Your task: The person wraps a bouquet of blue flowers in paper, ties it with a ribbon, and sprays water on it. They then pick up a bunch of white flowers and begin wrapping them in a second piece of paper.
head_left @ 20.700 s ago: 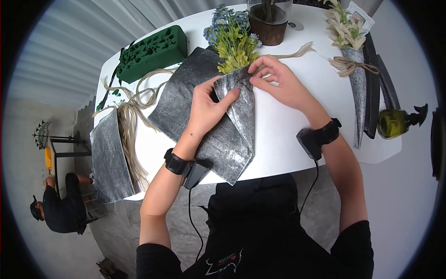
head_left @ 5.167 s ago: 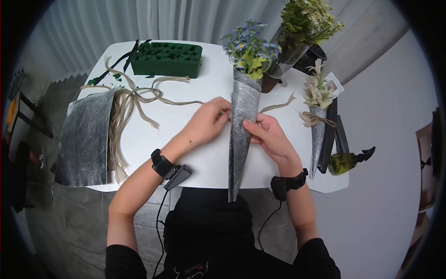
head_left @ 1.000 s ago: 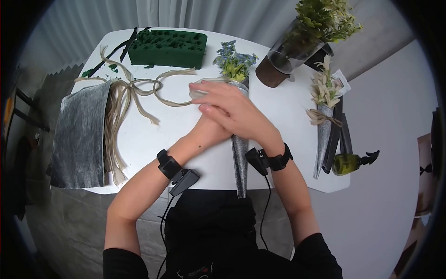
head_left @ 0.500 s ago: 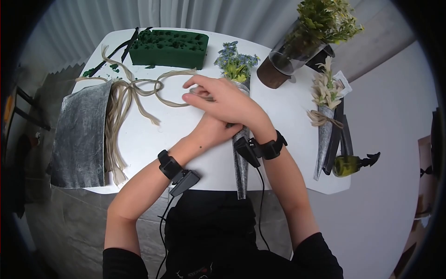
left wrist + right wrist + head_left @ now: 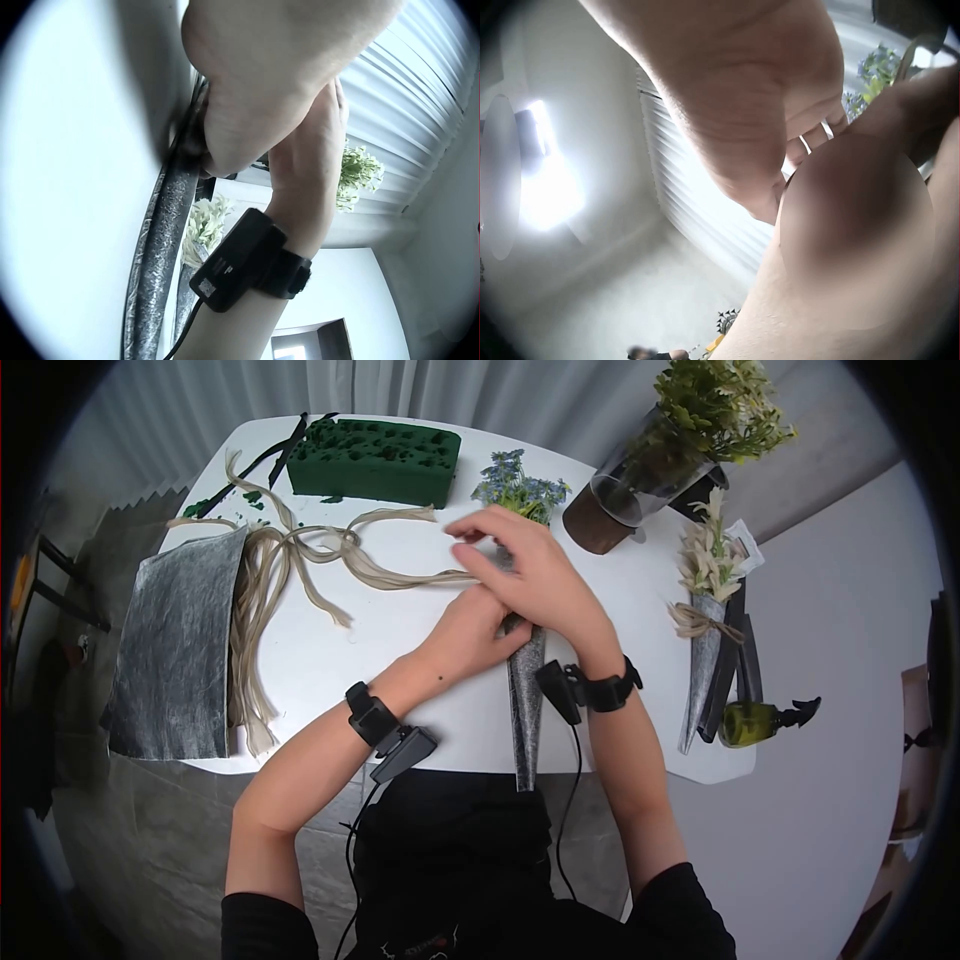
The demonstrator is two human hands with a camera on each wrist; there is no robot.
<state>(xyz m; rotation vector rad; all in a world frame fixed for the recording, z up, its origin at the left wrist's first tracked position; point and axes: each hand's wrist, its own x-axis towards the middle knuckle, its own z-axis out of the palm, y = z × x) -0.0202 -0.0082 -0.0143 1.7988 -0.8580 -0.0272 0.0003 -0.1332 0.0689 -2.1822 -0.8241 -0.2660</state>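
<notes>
A small bouquet point(image 5: 526, 725) of blue flowers point(image 5: 522, 490), wrapped in a grey fibrous paper cone, lies in front of the person, its tip past the table's front edge. My left hand point(image 5: 465, 632) grips the cone around its middle, thumb across the paper; the left wrist view shows the cone point(image 5: 157, 270) under that hand. Crossing over it is my right hand point(image 5: 535, 575), fingers bent loosely, thumb apart from them. Beige ribbon-like strands point(image 5: 405, 577) run from the left to the spot beneath the right thumb. Both hands hide the upper part of the cone.
A green foam block point(image 5: 375, 470) stands at the back. On the left are grey paper sheets point(image 5: 175, 650) beside more strands. To the right stand a potted plant point(image 5: 600, 525), a tied bouquet point(image 5: 705, 650) with cream flowers and a spray bottle point(image 5: 748, 723).
The cone was being rolled, then held up by the right hand; now the left hand grips it lower down. Over the last second the right hand has drawn back from the strands' loop, fingers bending.
</notes>
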